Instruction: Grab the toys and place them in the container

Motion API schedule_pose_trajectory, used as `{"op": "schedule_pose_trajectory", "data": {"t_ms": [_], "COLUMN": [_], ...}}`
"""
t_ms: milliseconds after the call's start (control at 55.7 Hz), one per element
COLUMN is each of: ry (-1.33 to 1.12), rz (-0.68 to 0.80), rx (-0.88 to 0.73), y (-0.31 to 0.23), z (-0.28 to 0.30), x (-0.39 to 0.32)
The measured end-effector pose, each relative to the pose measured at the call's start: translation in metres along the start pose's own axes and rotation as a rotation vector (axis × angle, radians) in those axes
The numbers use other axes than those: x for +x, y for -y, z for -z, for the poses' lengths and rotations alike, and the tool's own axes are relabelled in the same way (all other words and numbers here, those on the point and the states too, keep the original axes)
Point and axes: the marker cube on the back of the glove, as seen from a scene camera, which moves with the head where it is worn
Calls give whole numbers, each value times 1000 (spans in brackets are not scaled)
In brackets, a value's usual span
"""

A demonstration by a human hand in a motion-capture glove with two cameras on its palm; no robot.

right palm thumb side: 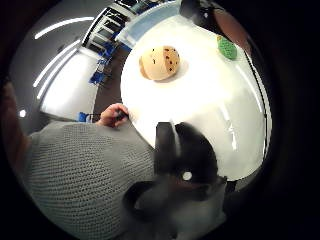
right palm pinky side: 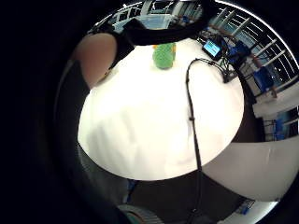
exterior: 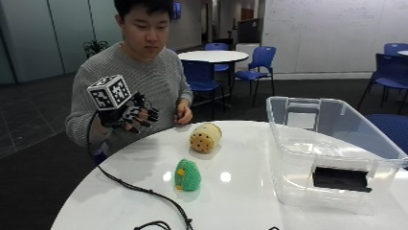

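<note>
Above the worktop's point(exterior: 255, 191) nine-o'clock edge our gloved right hand point(exterior: 124, 115) hovers empty, fingers relaxed, well apart from both toys.

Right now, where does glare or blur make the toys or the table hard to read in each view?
Outside view: ceiling lights leave bright spots on the glossy white round table beside the green knitted toy. Little-finger palm view: tabletop washed out white. Thumb palm view: the black gloved right hand is blurred; the tan dotted plush toy stays readable.
</note>
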Motion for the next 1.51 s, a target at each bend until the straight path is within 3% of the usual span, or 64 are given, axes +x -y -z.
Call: {"op": "schedule_pose_trajectory", "data": {"t_ms": [664, 790, 916, 1042, 1149, 1508], "ry": [-42, -90, -159, -178, -152, -272], "rz": [-51, -33, -57, -135, -171, -274], "rx": [-40, 4, 18, -40, -81, -398], "y": [25, 51, 114, 189, 218, 211], "z": [-2, 6, 18, 23, 17, -63], "x": [8, 8, 23, 58, 75, 107]}}
